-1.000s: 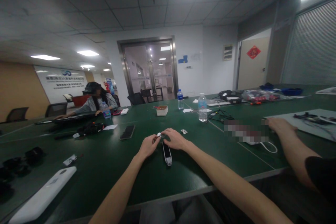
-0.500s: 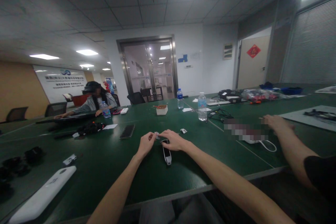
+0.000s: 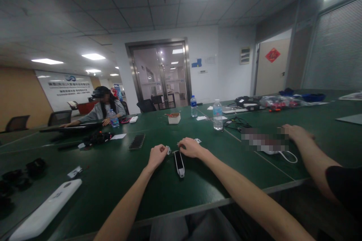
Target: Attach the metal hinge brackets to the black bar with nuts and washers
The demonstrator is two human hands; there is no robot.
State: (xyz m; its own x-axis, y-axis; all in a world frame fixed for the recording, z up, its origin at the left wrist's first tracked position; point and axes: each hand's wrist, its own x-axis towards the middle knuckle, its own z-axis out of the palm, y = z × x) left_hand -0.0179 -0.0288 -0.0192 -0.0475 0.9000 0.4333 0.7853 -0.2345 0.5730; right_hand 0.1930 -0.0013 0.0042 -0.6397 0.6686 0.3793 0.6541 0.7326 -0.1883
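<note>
My left hand (image 3: 157,155) pinches a small whitish piece (image 3: 169,150) between thumb and fingertips, just above the green table (image 3: 158,196). To its right, my right hand (image 3: 190,147) is closed, its fingertips pressed together; whatever may be in them is too small to make out. Below the right fingertips lies a slim, long device (image 3: 179,163) with a black face and a white frame, its narrow end towards me. A small white part (image 3: 198,141) rests on the table behind my right hand, partly covered by it.
Ahead stand a small white box (image 3: 174,118) and two water bottles (image 3: 218,115). A phone (image 3: 137,142) lies left of my hands, a long white case (image 3: 48,209) at the near left. A neighbour's hand (image 3: 294,133) rests at the right; another person (image 3: 103,105) sits at the far left.
My hands have moved apart. The right hand has drawn away to the right from the whitish piece, which stays in the left hand, and the device's top now shows more fully.
</note>
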